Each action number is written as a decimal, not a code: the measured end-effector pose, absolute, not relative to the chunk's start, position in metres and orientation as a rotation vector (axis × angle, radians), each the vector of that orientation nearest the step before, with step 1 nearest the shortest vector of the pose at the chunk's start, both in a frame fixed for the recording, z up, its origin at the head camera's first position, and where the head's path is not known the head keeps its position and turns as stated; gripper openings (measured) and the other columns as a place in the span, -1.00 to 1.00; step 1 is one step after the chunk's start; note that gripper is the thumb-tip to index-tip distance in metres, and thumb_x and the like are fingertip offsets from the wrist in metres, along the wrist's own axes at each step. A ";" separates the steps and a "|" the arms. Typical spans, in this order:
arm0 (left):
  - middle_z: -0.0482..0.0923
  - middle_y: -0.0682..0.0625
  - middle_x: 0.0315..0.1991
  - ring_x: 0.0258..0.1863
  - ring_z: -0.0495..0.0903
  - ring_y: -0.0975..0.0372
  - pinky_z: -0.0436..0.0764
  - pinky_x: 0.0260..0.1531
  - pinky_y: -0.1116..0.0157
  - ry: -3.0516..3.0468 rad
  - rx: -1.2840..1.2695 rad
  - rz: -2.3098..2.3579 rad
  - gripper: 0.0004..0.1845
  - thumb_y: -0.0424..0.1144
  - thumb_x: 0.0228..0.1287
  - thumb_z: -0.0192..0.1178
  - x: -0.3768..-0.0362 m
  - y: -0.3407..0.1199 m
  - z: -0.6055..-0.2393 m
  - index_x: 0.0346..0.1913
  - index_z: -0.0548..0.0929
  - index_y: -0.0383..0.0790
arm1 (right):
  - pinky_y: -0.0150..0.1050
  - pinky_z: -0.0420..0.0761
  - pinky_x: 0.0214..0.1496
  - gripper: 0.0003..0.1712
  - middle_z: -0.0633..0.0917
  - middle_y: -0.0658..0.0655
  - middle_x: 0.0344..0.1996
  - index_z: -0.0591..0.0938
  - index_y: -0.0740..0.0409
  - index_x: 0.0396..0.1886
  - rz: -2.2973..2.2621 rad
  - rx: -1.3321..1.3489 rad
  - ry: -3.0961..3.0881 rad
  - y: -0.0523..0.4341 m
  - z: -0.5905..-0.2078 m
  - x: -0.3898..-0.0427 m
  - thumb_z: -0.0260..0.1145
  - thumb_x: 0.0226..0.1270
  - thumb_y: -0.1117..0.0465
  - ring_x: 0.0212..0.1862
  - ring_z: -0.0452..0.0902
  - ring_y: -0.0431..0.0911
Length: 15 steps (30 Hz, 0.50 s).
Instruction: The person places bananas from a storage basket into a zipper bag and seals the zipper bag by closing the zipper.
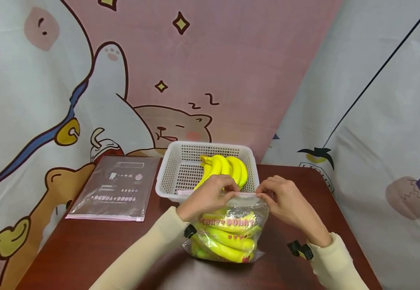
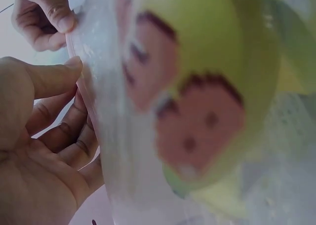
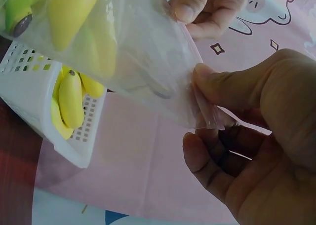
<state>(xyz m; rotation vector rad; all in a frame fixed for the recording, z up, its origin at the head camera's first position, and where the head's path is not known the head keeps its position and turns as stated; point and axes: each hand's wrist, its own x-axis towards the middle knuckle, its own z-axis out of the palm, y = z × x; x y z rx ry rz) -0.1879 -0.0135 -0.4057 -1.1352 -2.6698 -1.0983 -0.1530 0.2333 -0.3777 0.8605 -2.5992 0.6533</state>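
Two hands meet at the top edge of a clear zip bag [image 1: 229,225] in the head view. The left hand [image 1: 210,197] and right hand [image 1: 286,201] each pinch the pink-ish seal strip, close to each other. The bag stands on the dark wooden table [image 1: 86,249], stuffed with a bunch of bananas [image 1: 228,241]. Pink lettering across its front looks like "BUNNY" at the end, but the first word is too garbled to read. Right behind it sits a white perforated basket [image 1: 175,169] with a second banana bunch [image 1: 224,169] inside. Off to the left lies a flat pack of bags [image 1: 112,187] with small print I can't make out.

Left wrist view is super close and blurry: thumb and curled fingers [image 2: 69,131] clamp the plastic edge, and a pink letter over yellow fills most of the picture. No table or basket here.

Right wrist view looks up from below: the thumb and forefinger [image 3: 212,82] nip the bag's corner, the other hand's fingers grip the edge further along, and the basket's corner [image 3: 44,87] with bananas peeking through shows at left.
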 end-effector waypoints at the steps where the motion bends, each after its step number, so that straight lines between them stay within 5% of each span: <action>1: 0.72 0.09 -0.25 -0.27 0.61 0.36 0.64 -0.16 0.44 -2.668 -1.133 -1.099 -0.92 -0.22 0.42 0.31 -0.188 -0.016 -0.407 -0.16 0.75 -0.13 | -0.35 0.56 -0.34 -0.80 0.68 -0.15 -0.42 0.73 -0.02 -0.39 0.655 0.856 -2.605 0.233 -0.378 -0.153 0.55 0.15 0.37 -0.33 0.45 -0.26; 15: 0.73 0.07 -0.29 -0.30 0.62 0.33 0.61 -0.23 0.41 -2.674 -1.077 -1.076 -0.94 -0.25 0.41 0.32 -0.185 -0.048 -0.409 -0.18 0.76 -0.14 | -0.38 0.51 -0.36 -0.73 0.69 -0.20 -0.40 0.71 -0.09 -0.37 0.700 0.839 -2.593 0.239 -0.379 -0.152 0.51 0.19 0.41 -0.35 0.43 -0.30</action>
